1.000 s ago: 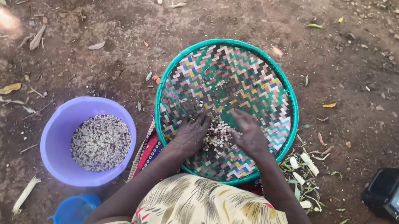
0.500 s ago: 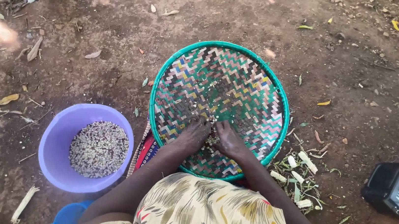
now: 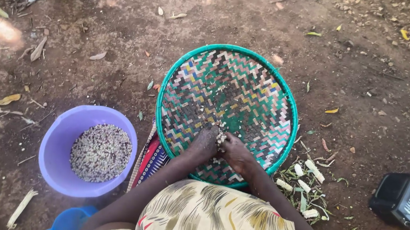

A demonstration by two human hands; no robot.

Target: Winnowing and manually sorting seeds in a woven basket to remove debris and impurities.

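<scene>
Head view: a round flat woven tray with a teal rim and zigzag multicoloured weave (image 3: 229, 82) is seen at the centre of the frame, laid on the bare earth ground (image 3: 276, 21). Both hands are set together on its lower part. The left hand (image 3: 204, 143) and the right hand (image 3: 234, 151) are cupped around a small heap of pale kernels (image 3: 221, 136), fingers curled inward and touching the grain; whether any kernels are pinched cannot be told. A few loose kernels are scattered across the weave above the hands. At the lower left of the frame a round lilac plastic basin (image 3: 55, 140) is placed, well apart from the tray, with speckled grain inside. Bare pale cobs (image 3: 305, 179) are strewn just right of the tray, and a small black box-shaped device (image 3: 399, 197) is seen at the far right
</scene>
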